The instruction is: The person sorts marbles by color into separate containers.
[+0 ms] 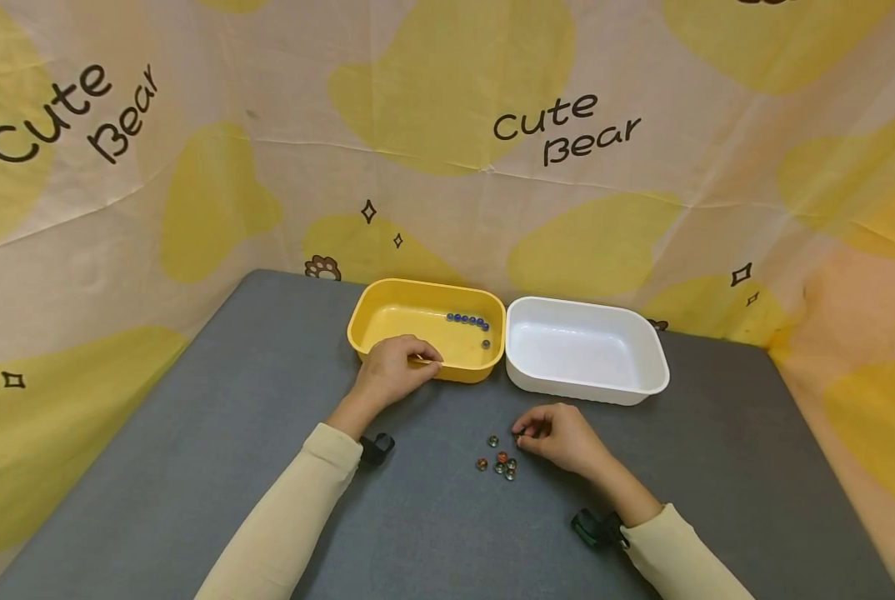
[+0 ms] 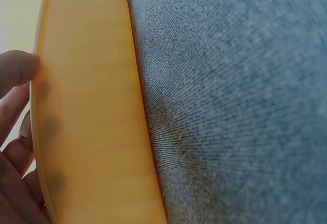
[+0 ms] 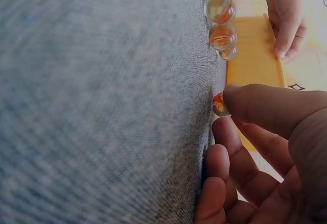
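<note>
My left hand grips the near rim of a yellow plastic basin. In the left wrist view its thumb lies against the rim, and the other fingers are on the inner side, partly hidden by the wall. Several blue marbles sit inside, mostly in a row along the far right. Just above the table, my right hand pinches a clear orange-streaked marble between thumb and forefinger. More glass marbles, some orange and some greenish, lie loosely grouped to the left of that hand.
A white plastic basin stands directly right of the yellow one, beyond the right hand. Both rest on a grey cloth-covered table. Behind them hangs a printed cream-and-yellow curtain.
</note>
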`<state>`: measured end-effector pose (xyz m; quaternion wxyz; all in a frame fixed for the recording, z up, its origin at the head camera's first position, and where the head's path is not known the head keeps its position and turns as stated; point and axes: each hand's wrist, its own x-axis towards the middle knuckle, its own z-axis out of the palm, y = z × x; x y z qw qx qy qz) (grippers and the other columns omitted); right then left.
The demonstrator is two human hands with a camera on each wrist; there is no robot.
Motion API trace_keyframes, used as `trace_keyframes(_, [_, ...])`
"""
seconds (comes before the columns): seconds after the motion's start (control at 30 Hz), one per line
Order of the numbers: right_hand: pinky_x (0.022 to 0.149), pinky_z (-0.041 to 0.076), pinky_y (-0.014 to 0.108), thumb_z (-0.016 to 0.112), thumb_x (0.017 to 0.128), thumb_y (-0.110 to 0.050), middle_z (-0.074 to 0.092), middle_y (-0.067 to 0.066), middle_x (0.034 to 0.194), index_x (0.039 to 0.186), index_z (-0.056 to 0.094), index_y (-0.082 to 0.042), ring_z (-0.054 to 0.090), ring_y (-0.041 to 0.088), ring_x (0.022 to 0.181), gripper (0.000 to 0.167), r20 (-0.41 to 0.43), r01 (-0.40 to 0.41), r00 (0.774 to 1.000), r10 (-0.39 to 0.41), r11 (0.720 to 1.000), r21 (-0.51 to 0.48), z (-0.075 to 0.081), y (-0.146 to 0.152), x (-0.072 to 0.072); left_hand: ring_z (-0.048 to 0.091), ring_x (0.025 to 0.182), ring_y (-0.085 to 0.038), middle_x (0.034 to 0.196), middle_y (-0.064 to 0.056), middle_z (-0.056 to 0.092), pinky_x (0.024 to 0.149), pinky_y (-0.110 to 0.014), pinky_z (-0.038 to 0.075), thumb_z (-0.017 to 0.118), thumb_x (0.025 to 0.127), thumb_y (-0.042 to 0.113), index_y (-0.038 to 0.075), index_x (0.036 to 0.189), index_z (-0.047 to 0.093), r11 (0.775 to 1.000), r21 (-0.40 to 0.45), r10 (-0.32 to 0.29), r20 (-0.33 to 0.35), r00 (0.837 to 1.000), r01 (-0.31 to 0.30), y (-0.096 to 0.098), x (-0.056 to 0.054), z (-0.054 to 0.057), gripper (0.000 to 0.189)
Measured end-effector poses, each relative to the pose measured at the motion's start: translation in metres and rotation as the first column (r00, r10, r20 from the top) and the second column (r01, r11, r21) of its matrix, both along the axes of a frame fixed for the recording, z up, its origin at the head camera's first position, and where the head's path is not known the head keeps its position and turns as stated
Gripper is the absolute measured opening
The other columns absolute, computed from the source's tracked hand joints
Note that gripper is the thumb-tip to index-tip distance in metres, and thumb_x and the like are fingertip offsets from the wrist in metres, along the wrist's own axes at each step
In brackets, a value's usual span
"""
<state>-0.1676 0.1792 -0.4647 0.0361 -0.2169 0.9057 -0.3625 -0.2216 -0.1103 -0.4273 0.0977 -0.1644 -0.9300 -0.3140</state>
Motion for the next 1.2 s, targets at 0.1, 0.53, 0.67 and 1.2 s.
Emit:
trace_keyframes(0.1, [0.055, 0.044, 0.02, 0.075, 0.078, -0.007, 0.065, -0.006, 0.072, 0.085, 0.073, -0.012, 0.052, 0.0, 0.061, 0.008, 0.006, -0.002, 1.0, 0.002, 1.0, 0.001, -0.0002, 0.0001, -0.0002, 0.062, 0.081, -0.009, 0.085, 0.01, 0.068, 0.079, -0.031, 0.051, 0.072, 0.084, 0.029, 0.025, 0.085, 0.075, 1.0, -0.001, 0.001, 0.007, 1.0, -0.001, 0.0003, -0.0005, -0.0001, 0.005])
trace_keyframes(0.53, [0.056, 0.045, 0.019, 0.071, 0.077, -0.006, 0.066, -0.005, 0.072, 0.083, 0.073, -0.013, 0.052, 0.0, 0.062, 0.009, -0.004, -0.004, 1.0, 0.004, 1.0, 0.001, -0.0002, 0.0012, -0.0006, 0.062, 0.08, -0.008, 0.085, 0.01, 0.068, 0.078, -0.03, 0.05, 0.072, 0.084, 0.029, 0.025, 0.084, 0.074, 1.0, 0.004, 0.005, 0.005, 1.0, -0.005, 0.0004, -0.0008, -0.0014, 0.004])
trace_keyframes(0.67, [0.056, 0.044, 0.019, 0.071, 0.076, -0.004, 0.065, -0.005, 0.072, 0.083, 0.072, -0.012, 0.052, 0.001, 0.062, 0.01, -0.001, -0.01, 1.0, 0.01, 1.0, -0.001, -0.0003, 0.0013, -0.0007, 0.062, 0.08, -0.008, 0.084, 0.011, 0.068, 0.078, -0.03, 0.05, 0.072, 0.084, 0.029, 0.025, 0.084, 0.074, 1.0, 0.004, 0.005, 0.001, 1.0, -0.005, 0.0006, -0.0014, -0.0018, 0.004])
trace_keyframes(1.2, [0.056, 0.044, 0.019, 0.072, 0.078, -0.009, 0.065, -0.008, 0.073, 0.085, 0.074, -0.016, 0.051, 0.0, 0.063, 0.01, -0.016, -0.004, 1.0, 0.004, 1.0, 0.002, 0.0078, 0.0013, -0.0014, 0.063, 0.081, -0.009, 0.085, 0.01, 0.068, 0.078, -0.03, 0.05, 0.072, 0.084, 0.03, 0.025, 0.085, 0.075, 1.0, -0.003, -0.001, 0.004, 1.0, 0.001, -0.0003, -0.0032, -0.0011, 0.005])
